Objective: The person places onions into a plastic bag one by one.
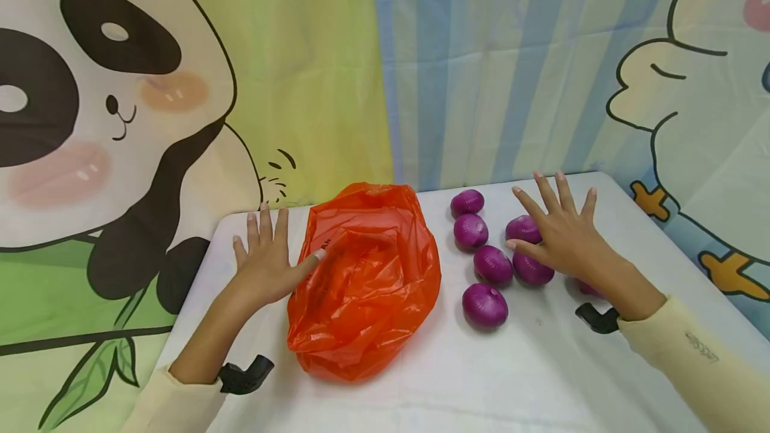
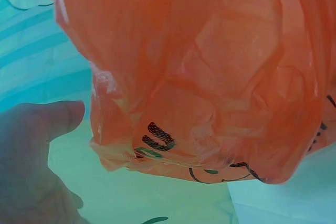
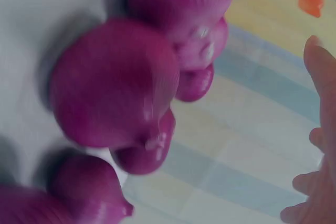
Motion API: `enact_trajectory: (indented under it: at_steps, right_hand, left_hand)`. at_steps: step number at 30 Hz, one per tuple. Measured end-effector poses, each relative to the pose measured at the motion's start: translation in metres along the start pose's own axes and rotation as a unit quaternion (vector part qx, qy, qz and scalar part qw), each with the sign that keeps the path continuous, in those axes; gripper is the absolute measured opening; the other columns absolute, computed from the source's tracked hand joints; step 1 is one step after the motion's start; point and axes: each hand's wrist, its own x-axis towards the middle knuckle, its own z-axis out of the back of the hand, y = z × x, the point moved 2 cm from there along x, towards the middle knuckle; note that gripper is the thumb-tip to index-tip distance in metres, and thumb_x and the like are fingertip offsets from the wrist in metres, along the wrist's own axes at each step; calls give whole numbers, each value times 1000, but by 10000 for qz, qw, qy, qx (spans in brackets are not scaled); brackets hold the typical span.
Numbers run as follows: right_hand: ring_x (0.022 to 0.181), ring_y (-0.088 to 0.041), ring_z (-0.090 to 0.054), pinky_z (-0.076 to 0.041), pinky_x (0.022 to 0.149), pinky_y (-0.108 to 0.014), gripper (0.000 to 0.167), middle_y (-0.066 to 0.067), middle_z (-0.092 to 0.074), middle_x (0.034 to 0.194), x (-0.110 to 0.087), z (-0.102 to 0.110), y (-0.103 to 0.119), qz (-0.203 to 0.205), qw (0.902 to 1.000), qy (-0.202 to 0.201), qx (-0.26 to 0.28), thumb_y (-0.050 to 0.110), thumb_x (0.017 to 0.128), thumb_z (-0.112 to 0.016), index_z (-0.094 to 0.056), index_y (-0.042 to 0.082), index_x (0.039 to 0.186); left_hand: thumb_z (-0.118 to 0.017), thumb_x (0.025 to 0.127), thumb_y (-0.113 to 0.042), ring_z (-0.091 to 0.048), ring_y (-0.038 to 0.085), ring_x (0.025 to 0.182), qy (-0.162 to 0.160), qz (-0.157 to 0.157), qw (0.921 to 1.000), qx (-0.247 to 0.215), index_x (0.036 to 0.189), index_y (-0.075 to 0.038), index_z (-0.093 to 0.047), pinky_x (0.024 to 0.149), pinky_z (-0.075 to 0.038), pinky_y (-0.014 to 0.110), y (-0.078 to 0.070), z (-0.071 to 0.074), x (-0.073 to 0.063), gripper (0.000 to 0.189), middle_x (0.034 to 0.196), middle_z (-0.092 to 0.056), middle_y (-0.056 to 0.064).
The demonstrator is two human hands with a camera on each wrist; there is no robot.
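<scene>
A crumpled orange-red plastic bag (image 1: pixel 367 286) stands on the white table, with dark printing on its side; it fills much of the left wrist view (image 2: pixel 210 66). Just left of it, my left hand (image 1: pixel 265 266) is spread with straight fingers, its thumb reaching over the bag's edge in the head view. Several purple onions (image 1: pixel 484 306) lie in a group right of the bag. Over the group's right side my right hand (image 1: pixel 562 236) is spread, fingers straight, holding nothing. It partly hides some onions. In the right wrist view a large onion (image 3: pixel 113 82) appears close by.
The white table (image 1: pixel 409 393) has its far edge against a printed cloth backdrop (image 1: pixel 481 59) with a panda and striped panels. Black wrist mounts (image 1: pixel 245 375) sit at both sleeves. The table surface continues in front of the bag and onions.
</scene>
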Motion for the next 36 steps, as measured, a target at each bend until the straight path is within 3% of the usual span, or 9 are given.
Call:
enact_trajectory:
  at_steps: [3,8,11,16,21,27,31,36]
  right_hand:
    - [143,-47,0,17,104,-68,92,-24,-11,157,-5,2,4,190,9971,-398,618,49,81,-74,-28,15,153]
    - [134,-47,-27,-15,105,-71,87,-22,-28,151,-15,-1,15,680,9809,-907,1579,31,75,-84,-39,12,148]
    - [131,-46,-34,-29,99,-72,81,-20,-36,148,-21,-6,23,842,9699,-976,2065,28,76,-85,-46,11,144]
    - [124,-32,-45,-47,91,-60,60,-10,-51,133,-31,-16,33,986,9505,-736,2853,26,79,-83,-59,9,131]
    - [118,-24,-53,-52,87,-51,53,-2,-59,126,-36,-28,43,1178,9337,-308,3366,29,80,-82,-65,8,125]
    - [121,-25,-52,-49,91,-50,52,-3,-58,129,-39,-40,48,1250,9156,147,3820,31,80,-81,-64,12,126]
    - [122,-24,-51,-49,93,-48,52,-2,-58,129,-39,-49,50,1182,9080,438,3995,35,81,-79,-64,16,127]
    - [124,-24,-50,-49,95,-45,56,0,-58,131,-41,-60,56,1316,9061,802,3941,44,82,-76,-63,14,128]
  left_hand:
    - [-62,89,-50,6,52,140,64,-89,9987,-499,153,3,3,105,-3,74,2,0,-3,106,156,5,31]
    - [-61,91,-48,-6,48,142,156,-134,9919,-1253,154,-2,7,101,-19,74,13,-7,-5,103,158,-1,26]
    - [-61,92,-48,-8,47,142,331,-194,9855,-1651,154,-5,11,100,-23,73,17,-14,-4,105,159,0,24]
    - [-64,91,-46,-3,43,144,624,-277,9748,-2125,153,-10,16,101,-21,73,18,-26,-4,107,160,4,19]
    - [-63,92,-45,1,40,145,731,-267,9650,-2503,153,-13,19,102,-18,73,17,-32,-3,106,160,9,15]
    - [-61,93,-45,1,45,144,838,-87,9576,-2754,153,-15,19,98,-23,74,17,-35,-5,105,160,11,16]
    - [-61,94,-42,1,45,144,811,10,9542,-2879,153,-17,19,98,-23,74,18,-36,-7,102,160,11,14]
    - [-60,95,-41,2,44,144,824,44,9498,-3018,154,-17,16,99,-19,75,20,-40,-11,100,161,9,14]
